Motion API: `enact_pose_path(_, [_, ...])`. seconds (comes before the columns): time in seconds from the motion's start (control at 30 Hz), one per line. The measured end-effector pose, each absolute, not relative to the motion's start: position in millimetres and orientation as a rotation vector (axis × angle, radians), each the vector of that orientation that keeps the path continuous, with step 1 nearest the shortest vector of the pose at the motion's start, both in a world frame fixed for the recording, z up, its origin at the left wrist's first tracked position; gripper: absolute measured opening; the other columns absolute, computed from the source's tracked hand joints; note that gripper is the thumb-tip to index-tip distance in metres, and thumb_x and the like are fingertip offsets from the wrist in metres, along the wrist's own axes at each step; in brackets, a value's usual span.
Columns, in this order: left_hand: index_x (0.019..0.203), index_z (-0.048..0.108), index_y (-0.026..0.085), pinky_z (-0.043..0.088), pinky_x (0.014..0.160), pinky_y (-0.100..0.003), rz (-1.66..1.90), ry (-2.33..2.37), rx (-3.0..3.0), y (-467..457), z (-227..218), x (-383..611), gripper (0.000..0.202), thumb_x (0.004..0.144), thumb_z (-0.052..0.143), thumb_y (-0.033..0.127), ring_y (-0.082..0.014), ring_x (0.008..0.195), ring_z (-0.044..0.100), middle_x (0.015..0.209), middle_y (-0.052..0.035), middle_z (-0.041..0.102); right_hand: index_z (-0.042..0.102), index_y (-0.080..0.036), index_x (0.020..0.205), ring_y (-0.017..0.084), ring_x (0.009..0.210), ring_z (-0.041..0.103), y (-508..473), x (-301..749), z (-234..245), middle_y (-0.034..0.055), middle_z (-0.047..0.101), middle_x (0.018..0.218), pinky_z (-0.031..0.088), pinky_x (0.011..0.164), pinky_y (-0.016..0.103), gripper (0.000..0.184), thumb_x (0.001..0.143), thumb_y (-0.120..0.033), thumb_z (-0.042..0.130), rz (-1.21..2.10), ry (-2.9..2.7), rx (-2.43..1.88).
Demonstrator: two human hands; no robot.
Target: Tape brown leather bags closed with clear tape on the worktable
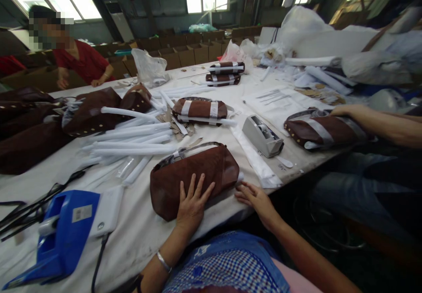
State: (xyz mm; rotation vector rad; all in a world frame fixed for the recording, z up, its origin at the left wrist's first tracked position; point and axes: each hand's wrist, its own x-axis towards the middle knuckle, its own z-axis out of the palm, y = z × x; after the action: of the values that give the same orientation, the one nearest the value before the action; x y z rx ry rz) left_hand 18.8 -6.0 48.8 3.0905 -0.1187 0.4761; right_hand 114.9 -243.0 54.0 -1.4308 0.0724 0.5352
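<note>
L hand [192, 203] flat on brown bag [201, 165], fingers spread wide, nothing gripped. R hand [254, 196] at desk [138, 227] edge, just beside bag's rt end, fingers loosely extended, holding nothing. Bag lies lengthwise at near desk edge. Grey tape dispenser [263, 135] behind-rt of bag, white paper rolls [132, 141] behind-left, blue dispenser [62, 236] at left. Co-worker's hand [343, 110] rests on wrapped bag [321, 130].
</note>
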Motion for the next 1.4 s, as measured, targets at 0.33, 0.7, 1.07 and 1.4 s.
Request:
enact_pose_path(0.33, [0.154,0.026,0.040,0.015,0.118,-0.070,0.518,-0.133,3.079,-3,49,17,0.080,0.086,0.046,0.004,-0.0353,0.152,0.016,0.165,-0.0032,0.019,0.065,-0.021,0.110,0.027,0.111,0.067,-219,136,82,0.0133,0.068,0.122,0.054,0.099,0.045,0.056,0.080,-0.067,0.069,0.838,0.071,-1.401])
enact_pose_path(0.7, [0.155,0.027,0.036,0.016,0.119,-0.066,0.748,-0.093,3.029,5,45,14,0.075,0.088,0.054,0.015,-0.0354,0.150,0.022,0.163,-0.0071,0.026,0.058,-0.021,0.105,0.025,0.100,0.071,-177,117,99,0.0060,0.074,0.098,0.058,0.092,0.038,0.055,0.065,-0.043,0.090,0.532,0.197,-1.109])
enact_pose_path(1.07, [0.156,0.027,0.034,0.022,0.121,-0.056,1.019,0.056,2.866,14,49,10,0.071,0.091,0.048,0.018,-0.0326,0.149,0.027,0.163,-0.0096,0.029,0.056,-0.021,0.117,0.021,0.100,0.069,-168,116,118,0.0062,0.072,0.108,0.058,0.074,0.027,0.061,0.071,-0.049,0.086,0.586,0.083,-1.168])
enact_pose_path(1.4, [0.159,0.015,0.031,0.035,0.119,-0.051,1.069,0.083,2.840,47,81,4,0.084,0.086,0.049,0.005,-0.0304,0.148,0.031,0.164,-0.0076,0.026,0.066,-0.019,0.123,0.028,0.117,0.065,-254,209,99,0.0118,0.069,0.124,0.050,0.104,0.045,0.036,0.101,-0.040,0.046,0.121,-0.746,-2.286])
